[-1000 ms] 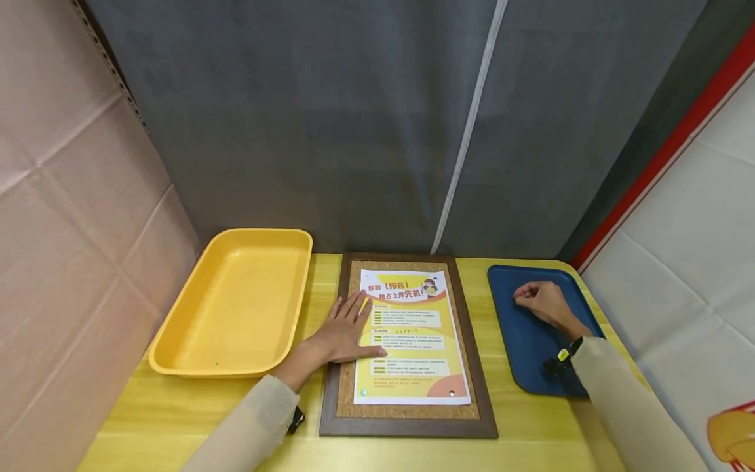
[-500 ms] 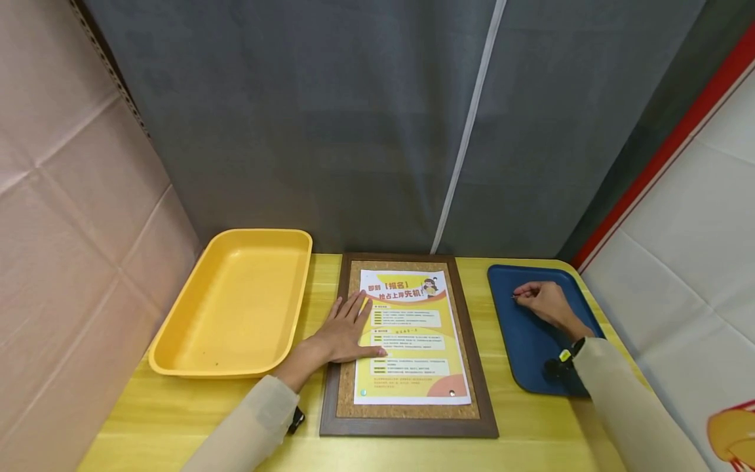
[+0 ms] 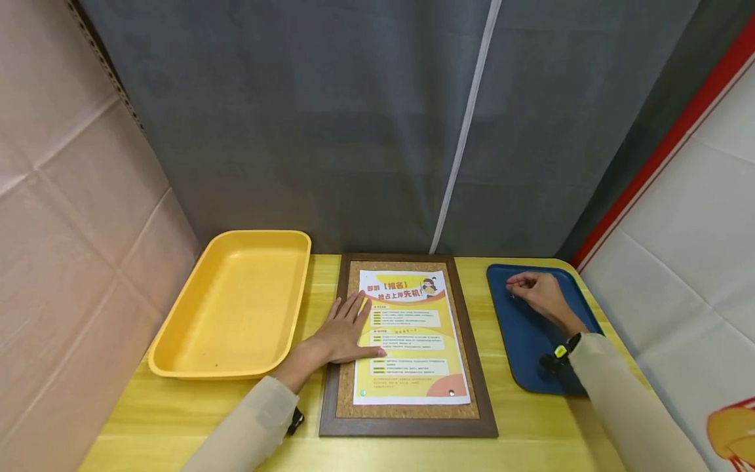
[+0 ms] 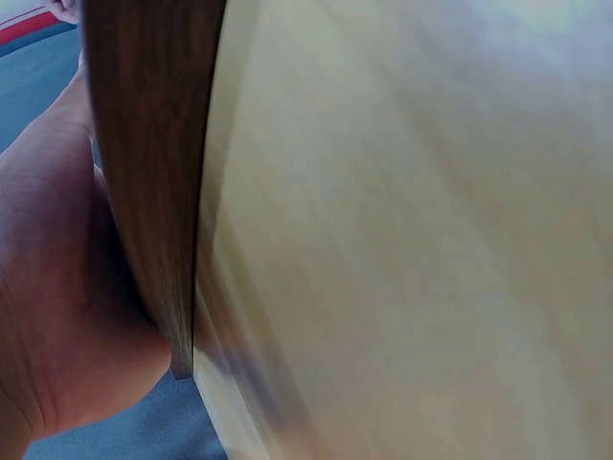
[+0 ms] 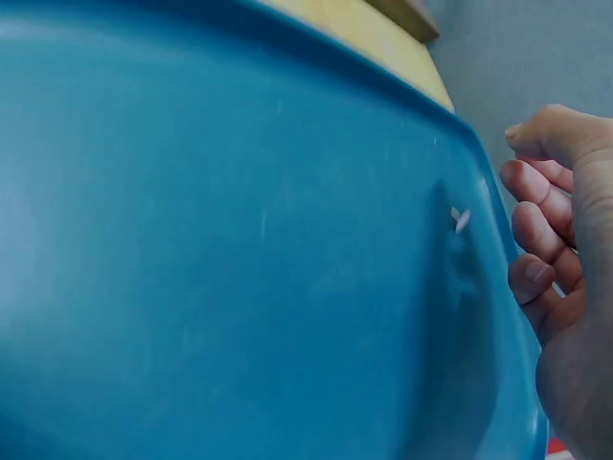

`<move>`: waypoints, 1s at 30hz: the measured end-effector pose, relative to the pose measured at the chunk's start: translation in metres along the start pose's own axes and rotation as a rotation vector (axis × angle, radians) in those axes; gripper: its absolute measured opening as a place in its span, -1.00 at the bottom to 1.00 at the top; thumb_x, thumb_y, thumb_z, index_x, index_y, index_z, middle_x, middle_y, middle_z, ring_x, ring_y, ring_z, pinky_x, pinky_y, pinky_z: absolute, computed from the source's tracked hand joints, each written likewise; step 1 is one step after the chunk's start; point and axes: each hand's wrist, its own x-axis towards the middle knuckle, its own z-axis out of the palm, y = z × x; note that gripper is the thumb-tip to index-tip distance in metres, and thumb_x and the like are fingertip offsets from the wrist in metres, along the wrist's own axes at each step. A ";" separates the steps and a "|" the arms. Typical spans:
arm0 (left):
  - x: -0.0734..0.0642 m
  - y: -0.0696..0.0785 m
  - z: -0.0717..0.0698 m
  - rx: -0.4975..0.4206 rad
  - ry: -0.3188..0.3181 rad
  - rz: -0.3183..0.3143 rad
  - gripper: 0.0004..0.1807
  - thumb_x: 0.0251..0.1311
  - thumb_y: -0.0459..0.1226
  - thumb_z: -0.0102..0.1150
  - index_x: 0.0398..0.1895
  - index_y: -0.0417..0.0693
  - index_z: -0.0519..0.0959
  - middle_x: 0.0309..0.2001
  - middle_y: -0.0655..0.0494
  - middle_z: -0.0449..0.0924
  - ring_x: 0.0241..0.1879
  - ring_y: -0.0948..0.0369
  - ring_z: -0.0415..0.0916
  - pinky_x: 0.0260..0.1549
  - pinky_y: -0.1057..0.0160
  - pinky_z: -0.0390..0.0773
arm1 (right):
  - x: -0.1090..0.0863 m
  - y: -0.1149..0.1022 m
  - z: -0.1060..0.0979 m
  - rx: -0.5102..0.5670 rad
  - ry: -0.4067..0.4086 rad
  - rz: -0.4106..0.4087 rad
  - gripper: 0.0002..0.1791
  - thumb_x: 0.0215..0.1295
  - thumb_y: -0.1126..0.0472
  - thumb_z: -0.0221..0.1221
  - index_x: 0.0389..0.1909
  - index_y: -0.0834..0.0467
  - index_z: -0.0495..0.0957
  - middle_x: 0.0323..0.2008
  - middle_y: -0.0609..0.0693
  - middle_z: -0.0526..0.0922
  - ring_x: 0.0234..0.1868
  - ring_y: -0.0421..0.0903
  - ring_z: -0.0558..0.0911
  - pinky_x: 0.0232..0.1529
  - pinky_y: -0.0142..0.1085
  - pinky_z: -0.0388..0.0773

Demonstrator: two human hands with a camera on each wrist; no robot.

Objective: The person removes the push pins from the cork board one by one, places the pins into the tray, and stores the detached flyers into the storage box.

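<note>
A cork board with a brown wooden frame (image 3: 486, 406) lies on the table, bearing a printed yellow poster (image 3: 407, 387). My left hand (image 3: 342, 334) rests with spread fingers over the board's left side and the poster's edge; in the left wrist view its palm heel meets the frame (image 4: 158, 144). Over the blue tray (image 3: 531, 367) hovers my right hand (image 3: 541, 295), fingers loosely bent. The right wrist view shows a gap between thumb and index finger, nothing visible held. Just beside the fingertips a small pale thumbtack (image 5: 461, 220) lies on the tray.
To the left stands a yellow tray (image 3: 236, 301) with a few dark specks in it. A teal tack (image 3: 363, 393) and a silver tack (image 3: 451, 393) sit at the poster's lower corners. A grey curtain (image 3: 324, 131) closes off the back; white panels flank the table.
My right hand has shifted slightly up and left over the blue tray, its fingers a little raised. The left hand has stayed in place.
</note>
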 end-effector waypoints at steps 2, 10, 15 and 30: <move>-0.002 0.001 -0.002 0.000 0.002 0.005 0.32 0.29 0.54 -0.02 0.75 -0.15 -0.23 0.73 -0.17 -0.41 0.72 -0.09 -0.42 0.61 -0.25 -0.33 | 0.004 -0.007 0.003 0.012 0.010 -0.024 -0.80 0.40 0.18 0.41 -0.14 0.26 0.79 -0.27 0.15 0.80 -0.42 -0.21 0.60 -0.38 -0.45 0.52; -0.003 0.002 -0.004 0.002 -0.002 0.004 0.31 0.30 0.52 0.00 0.75 -0.15 -0.24 0.73 -0.18 -0.40 0.72 -0.10 -0.42 0.61 -0.25 -0.33 | 0.018 -0.035 0.018 0.067 0.005 -0.082 -0.83 0.36 0.25 0.42 -0.15 0.29 0.79 -0.27 0.18 0.81 -0.41 -0.23 0.59 -0.39 -0.48 0.50; 0.000 -0.001 0.002 -0.002 -0.010 0.000 0.33 0.27 0.57 -0.08 0.75 -0.09 -0.31 0.73 -0.13 -0.48 0.71 -0.05 -0.51 0.61 -0.22 -0.40 | 0.026 -0.047 0.029 0.090 -0.009 -0.080 -0.83 0.37 0.26 0.42 -0.15 0.30 0.79 -0.25 0.20 0.81 -0.39 -0.23 0.60 -0.37 -0.49 0.50; -0.004 0.004 -0.006 0.023 0.002 0.009 0.30 0.30 0.55 -0.07 0.75 -0.15 -0.22 0.74 -0.18 -0.38 0.72 -0.11 -0.39 0.61 -0.26 -0.29 | 0.043 -0.078 0.070 0.145 -0.075 -0.115 -0.85 0.36 0.24 0.42 -0.14 0.24 0.82 -0.30 0.10 0.79 -0.37 -0.07 0.57 -0.41 -0.34 0.44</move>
